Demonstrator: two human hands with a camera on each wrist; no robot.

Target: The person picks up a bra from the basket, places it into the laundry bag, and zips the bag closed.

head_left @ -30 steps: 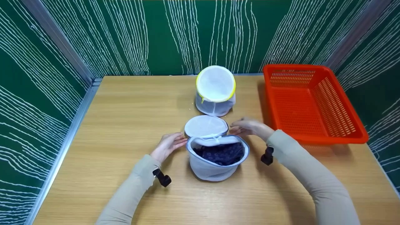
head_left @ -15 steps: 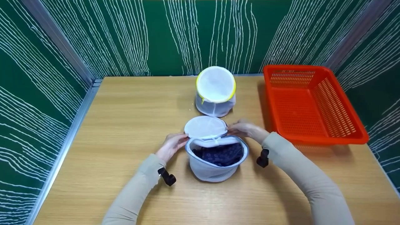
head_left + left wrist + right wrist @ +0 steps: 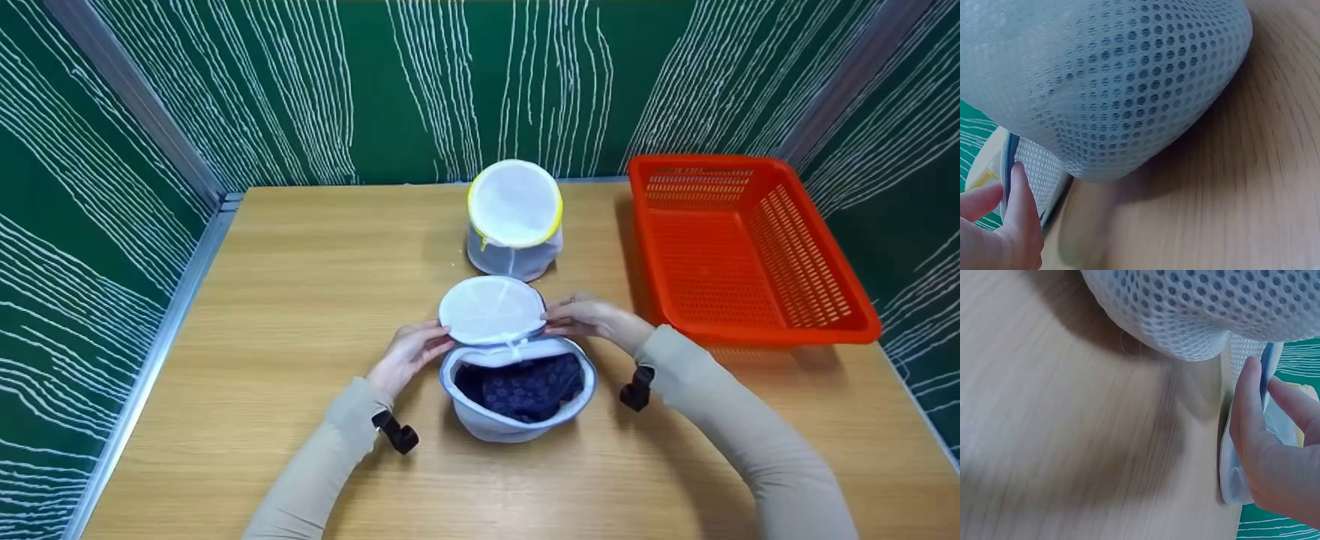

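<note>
A white mesh laundry bag (image 3: 495, 427) with a blue zipped rim stands on the table, its top gaping. Dark navy patterned cloth (image 3: 532, 386) lies inside. The bag's round lid (image 3: 491, 309) is folded back on the far side. At the lid's left edge my left hand (image 3: 409, 356) pinches the rim, and the blue zip edge (image 3: 1010, 154) shows between thumb and finger in the left wrist view. My right hand (image 3: 592, 316) pinches the lid's right edge; in the right wrist view its thumb and finger lie on either side of the blue edging (image 3: 1265, 365).
Behind the lid stands a second white mesh bag (image 3: 514, 259) with a yellow rim. An orange plastic basket (image 3: 660, 247) sits at the right on the wooden table (image 3: 322, 262). Green walls with white streaks enclose the back and sides.
Both hands have come in to the lid's edges and taken hold of them. The lid has lifted slightly, and the bag's mouth has tipped a little toward me, showing more cloth.
</note>
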